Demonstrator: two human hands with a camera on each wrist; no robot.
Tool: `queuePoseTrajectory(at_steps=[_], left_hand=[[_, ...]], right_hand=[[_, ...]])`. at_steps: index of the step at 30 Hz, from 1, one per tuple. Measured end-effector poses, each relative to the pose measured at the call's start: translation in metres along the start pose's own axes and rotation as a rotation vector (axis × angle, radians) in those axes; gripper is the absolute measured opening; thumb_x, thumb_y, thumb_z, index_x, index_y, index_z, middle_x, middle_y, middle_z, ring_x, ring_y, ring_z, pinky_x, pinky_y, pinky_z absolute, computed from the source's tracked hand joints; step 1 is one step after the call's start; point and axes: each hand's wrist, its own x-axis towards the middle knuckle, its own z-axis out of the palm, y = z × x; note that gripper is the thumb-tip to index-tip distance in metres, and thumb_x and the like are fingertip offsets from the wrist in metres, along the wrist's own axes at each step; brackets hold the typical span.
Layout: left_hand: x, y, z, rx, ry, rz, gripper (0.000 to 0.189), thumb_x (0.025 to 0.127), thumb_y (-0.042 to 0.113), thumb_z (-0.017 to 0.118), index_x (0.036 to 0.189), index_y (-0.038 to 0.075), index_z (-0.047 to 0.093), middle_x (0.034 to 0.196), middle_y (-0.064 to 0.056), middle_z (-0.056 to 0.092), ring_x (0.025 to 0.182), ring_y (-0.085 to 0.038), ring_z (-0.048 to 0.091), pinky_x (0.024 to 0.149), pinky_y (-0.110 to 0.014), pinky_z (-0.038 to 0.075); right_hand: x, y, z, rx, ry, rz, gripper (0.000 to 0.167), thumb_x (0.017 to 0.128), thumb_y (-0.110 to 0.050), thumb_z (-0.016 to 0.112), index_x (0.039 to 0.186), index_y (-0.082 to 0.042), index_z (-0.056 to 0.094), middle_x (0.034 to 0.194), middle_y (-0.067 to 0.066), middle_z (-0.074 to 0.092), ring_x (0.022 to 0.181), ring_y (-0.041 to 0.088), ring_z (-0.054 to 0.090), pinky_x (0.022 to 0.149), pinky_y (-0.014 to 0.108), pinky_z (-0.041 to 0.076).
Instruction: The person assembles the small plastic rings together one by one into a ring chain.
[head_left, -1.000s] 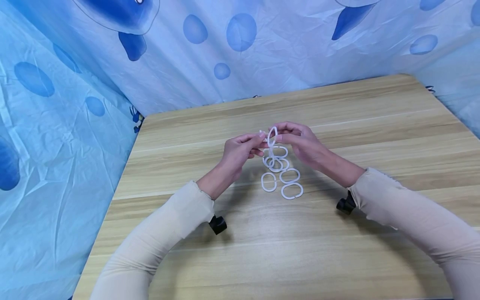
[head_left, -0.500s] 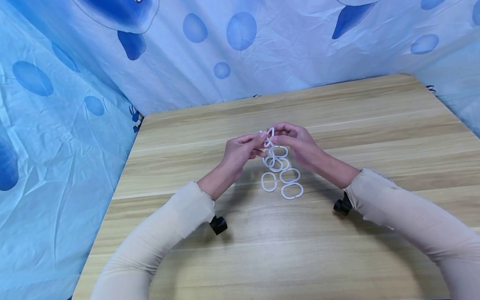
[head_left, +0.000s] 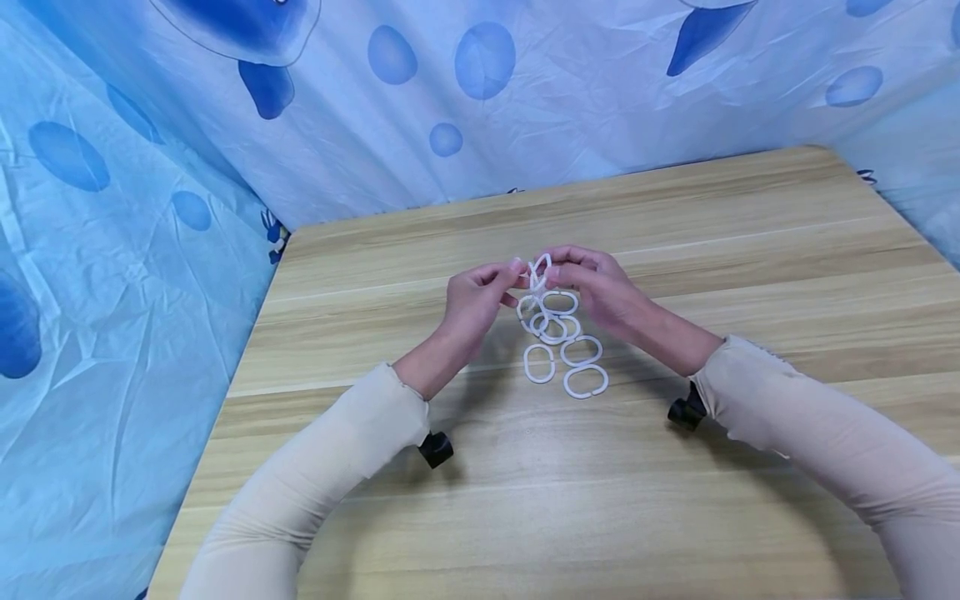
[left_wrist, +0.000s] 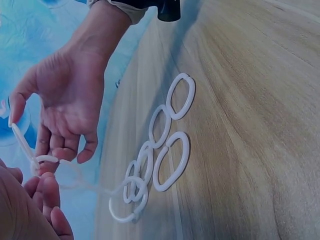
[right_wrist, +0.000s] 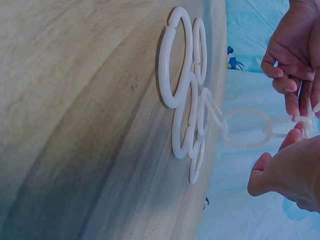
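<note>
My left hand (head_left: pixel 472 308) and right hand (head_left: pixel 603 287) meet above the middle of the table, with white plastic oval curtain rings between their fingertips. Each ring has a small gap in its side. The right thumb and fingers pinch one ring (left_wrist: pixel 22 142), which stands up tilted between the hands. The left fingers hold a linked ring right beside it, partly hidden by the fingertips. From the hands a short chain of rings (right_wrist: pixel 248 145) hangs down to the table. Below lie several more rings, some overlapping, with a separate ring (head_left: pixel 527 367) at the left and another (head_left: pixel 567 392) nearest the front.
The wooden tabletop (head_left: pixel 480 517) spreads all around the rings. Behind and to the left hangs a blue patterned curtain (head_left: pixel 420 150). Black wrist cameras are strapped under both sleeves, one at the left wrist (head_left: pixel 437 450) and one at the right wrist (head_left: pixel 686 412).
The upright ring between the hands has dipped and tilted. My left fingers have shifted slightly left, and the lower end of the hanging chain has spread out leftward. The loose rings have not moved.
</note>
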Motion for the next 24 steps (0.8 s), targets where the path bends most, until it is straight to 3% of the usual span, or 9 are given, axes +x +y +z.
queuePoseTrajectory(at_steps=[1,5,10,18,24], left_hand=[[0.0002,-0.0004,0.0,-0.005,0.005,0.003,0.023,0.093,0.026,0.065,0.103,0.008,0.074,0.095,-0.012,0.072,0.08,-0.031,0.063,0.084,-0.035,0.051],[0.0006,-0.002,-0.0005,-0.016,0.017,0.008,0.018,0.094,0.016,0.064,0.105,0.004,0.072,0.096,-0.015,0.071,0.075,-0.02,0.062,0.081,-0.035,0.052],[0.0024,-0.0045,-0.0015,0.025,0.02,0.042,0.02,0.087,0.0,0.068,0.106,0.006,0.072,0.096,-0.015,0.069,0.073,-0.013,0.06,0.073,-0.027,0.053],[0.0028,-0.007,-0.0024,0.074,0.003,0.145,0.019,0.079,0.0,0.077,0.097,0.007,0.076,0.091,-0.006,0.067,0.072,-0.014,0.058,0.062,-0.019,0.048],[0.003,-0.0083,-0.0021,0.089,0.0,0.19,0.015,0.078,0.003,0.079,0.093,0.006,0.077,0.093,-0.003,0.069,0.07,-0.014,0.057,0.062,-0.02,0.048]], right_hand=[[0.0002,0.0001,-0.0003,0.001,0.0,0.001,0.028,0.089,0.0,0.054,0.116,0.009,0.054,0.099,0.004,0.065,0.091,0.015,0.057,0.096,0.032,0.038],[0.0005,-0.0008,-0.0002,0.001,0.005,0.006,0.026,0.09,-0.001,0.052,0.115,0.006,0.055,0.097,0.003,0.063,0.089,0.016,0.055,0.096,0.035,0.036],[0.0006,-0.0012,-0.0002,0.012,0.002,0.016,0.023,0.091,-0.001,0.051,0.113,0.006,0.056,0.098,0.005,0.063,0.088,0.016,0.054,0.095,0.035,0.038],[0.0003,-0.0022,0.0003,0.046,-0.018,0.054,0.019,0.091,-0.002,0.052,0.106,0.003,0.061,0.103,0.007,0.063,0.088,0.017,0.056,0.092,0.034,0.042],[0.0013,-0.0026,-0.0013,0.047,-0.072,0.082,0.021,0.096,-0.006,0.046,0.101,-0.002,0.065,0.093,0.002,0.062,0.085,0.017,0.054,0.094,0.037,0.034]])
